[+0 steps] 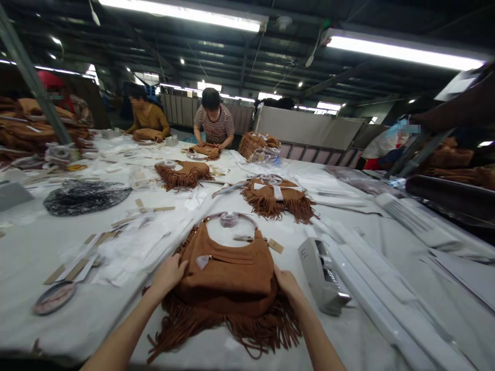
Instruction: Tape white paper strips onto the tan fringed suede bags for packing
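A brown fringed handbag (pixel 228 278) lies on the white-covered table right in front of me, its zip pocket side up and its fringe spread toward me. My left hand (pixel 170 275) grips its left side, thumb on top and the other fingers hidden beneath. On the opposite side my right hand (pixel 286 283) holds the bag's edge, its fingers partly tucked behind the fringe. The wrapped handle (pixel 229 219) arches away from me. A tan tag (pixel 276 246) sticks out by the handle's right end.
Right of the bag stands a grey tape dispenser (pixel 323 275). Farther back lie another fringed bag (pixel 276 196) and a third (pixel 183 174). Tan card strips (pixel 96 242), a tape roll (pixel 55 298) and a black-and-white bundle (pixel 87 197) are leftward. Two co-workers (pixel 214 121) handle bags at the far edge.
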The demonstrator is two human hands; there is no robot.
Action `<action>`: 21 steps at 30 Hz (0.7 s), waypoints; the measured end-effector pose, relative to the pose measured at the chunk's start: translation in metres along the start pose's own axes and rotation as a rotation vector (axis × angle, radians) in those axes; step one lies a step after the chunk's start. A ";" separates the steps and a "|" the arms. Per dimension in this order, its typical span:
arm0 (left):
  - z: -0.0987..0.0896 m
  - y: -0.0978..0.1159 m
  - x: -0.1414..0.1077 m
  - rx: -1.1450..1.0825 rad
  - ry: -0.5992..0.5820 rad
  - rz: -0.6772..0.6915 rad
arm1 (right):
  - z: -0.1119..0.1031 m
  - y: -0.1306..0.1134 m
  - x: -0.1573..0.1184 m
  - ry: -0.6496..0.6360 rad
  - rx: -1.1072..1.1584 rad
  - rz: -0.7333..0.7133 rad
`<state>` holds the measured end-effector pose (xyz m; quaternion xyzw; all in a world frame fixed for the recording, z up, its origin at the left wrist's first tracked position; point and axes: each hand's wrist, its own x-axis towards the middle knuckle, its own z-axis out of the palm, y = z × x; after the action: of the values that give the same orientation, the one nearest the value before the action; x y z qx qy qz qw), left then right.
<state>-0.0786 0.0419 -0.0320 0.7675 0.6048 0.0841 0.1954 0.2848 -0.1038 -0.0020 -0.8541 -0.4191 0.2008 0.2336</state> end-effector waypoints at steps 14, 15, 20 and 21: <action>0.016 0.027 -0.004 0.335 0.078 -0.134 | 0.027 -0.017 0.000 0.147 -0.430 0.023; 0.016 0.026 -0.005 0.351 0.091 -0.140 | 0.028 -0.014 0.002 0.156 -0.446 0.024; 0.017 0.023 -0.006 0.348 0.168 -0.187 | 0.038 0.000 0.010 0.193 -0.497 0.052; 0.017 0.022 -0.005 0.332 0.175 -0.187 | 0.038 0.001 0.010 0.199 -0.496 0.043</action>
<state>-0.0537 0.0294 -0.0380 0.7193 0.6937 0.0312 0.0198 0.2708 -0.0871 -0.0351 -0.9095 -0.4121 0.0117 0.0530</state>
